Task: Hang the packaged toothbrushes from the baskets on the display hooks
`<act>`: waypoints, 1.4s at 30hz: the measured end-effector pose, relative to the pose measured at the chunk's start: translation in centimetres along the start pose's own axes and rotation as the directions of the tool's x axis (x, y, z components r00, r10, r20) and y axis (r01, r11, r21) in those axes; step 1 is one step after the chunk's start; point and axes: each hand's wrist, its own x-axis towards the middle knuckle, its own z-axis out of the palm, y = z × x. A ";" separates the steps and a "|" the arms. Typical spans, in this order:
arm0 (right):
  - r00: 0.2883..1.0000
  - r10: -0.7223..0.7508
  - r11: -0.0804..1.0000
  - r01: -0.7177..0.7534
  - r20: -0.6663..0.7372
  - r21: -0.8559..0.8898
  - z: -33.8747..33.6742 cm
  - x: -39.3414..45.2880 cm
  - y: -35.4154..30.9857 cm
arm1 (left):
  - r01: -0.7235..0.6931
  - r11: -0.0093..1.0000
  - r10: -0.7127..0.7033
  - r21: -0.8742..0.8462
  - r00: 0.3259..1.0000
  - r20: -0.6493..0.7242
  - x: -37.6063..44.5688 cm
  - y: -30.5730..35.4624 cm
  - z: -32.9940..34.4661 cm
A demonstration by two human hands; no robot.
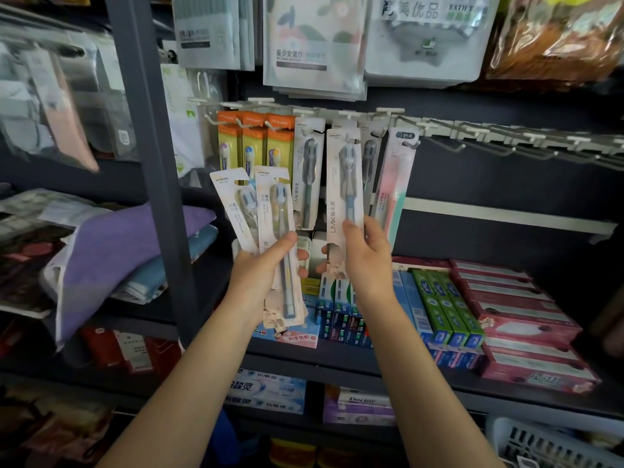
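Note:
My left hand [266,268] grips a fan of pale toothbrush packs [266,211] by their lower ends, in front of the shelf. My right hand [363,255] holds one long white LMK toothbrush pack [342,177] upright by its bottom, its top hole level with the display hooks [347,118]. On those hooks hang orange toothbrush packs [253,143], a grey-brush pack [305,170] and a pink-and-green pack [393,184]. Whether the held pack's hole is on a hook is hidden.
Bare hooks [506,143] run along the rail to the right. Toothpaste boxes [449,309] fill the shelf below. Folded towels [111,251] lie left of a dark upright post [152,163]. A white basket [547,447] sits at bottom right. Packaged goods hang above.

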 end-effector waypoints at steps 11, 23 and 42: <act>0.978 0.206 0.974 -0.201 0.038 -0.101 0.7 -0.8 4.6 | 0.064 0.998 -0.064 -0.004 0.996 -0.068 2.8 -1.1 0.8; 0.896 0.443 0.893 -0.443 0.027 0.080 1.6 4.1 4.6 | 0.094 0.995 -0.094 -0.032 0.995 0.027 3.6 -2.0 -0.6; 0.939 0.161 0.983 -0.126 0.306 -0.130 0.0 -3.3 3.3 | -0.019 1.000 0.018 0.016 0.998 0.058 1.5 -2.8 -1.1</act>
